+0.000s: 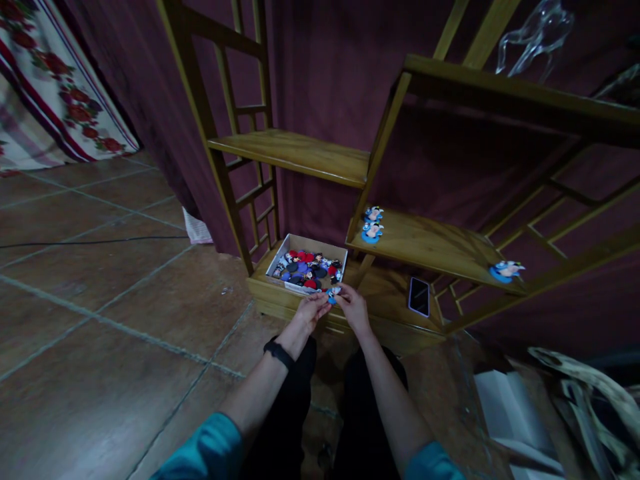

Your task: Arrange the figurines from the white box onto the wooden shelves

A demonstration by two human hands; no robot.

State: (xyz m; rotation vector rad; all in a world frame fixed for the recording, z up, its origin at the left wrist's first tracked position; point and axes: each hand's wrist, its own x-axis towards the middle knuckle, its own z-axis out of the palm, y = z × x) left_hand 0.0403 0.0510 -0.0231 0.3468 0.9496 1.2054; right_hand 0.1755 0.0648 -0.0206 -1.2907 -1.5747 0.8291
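Between my two hands, just in front of the box, is a small blue-and-white figurine point(332, 295). My left hand point(311, 309) pinches it from the left, and my right hand point(353, 307) has its fingertips on the other side. Right behind them an open cardboard box point(273, 265) holds many small figurines in red, black, purple and blue. Two similar figurines on blue bases, a front one point(372, 232) and a back one point(373, 214), stand at the left end of the middle shelf. Another such figurine point(507, 271) is at that shelf's right front corner.
The wooden shelf unit point(295, 150) rises ahead, its middle shelf point(430, 243) jutting above the base. A phone point(419, 297) lies on the base at the right. A clear animal ornament point(537, 37) stands on the top board. White boxes point(515, 413) sit on the floor at right.
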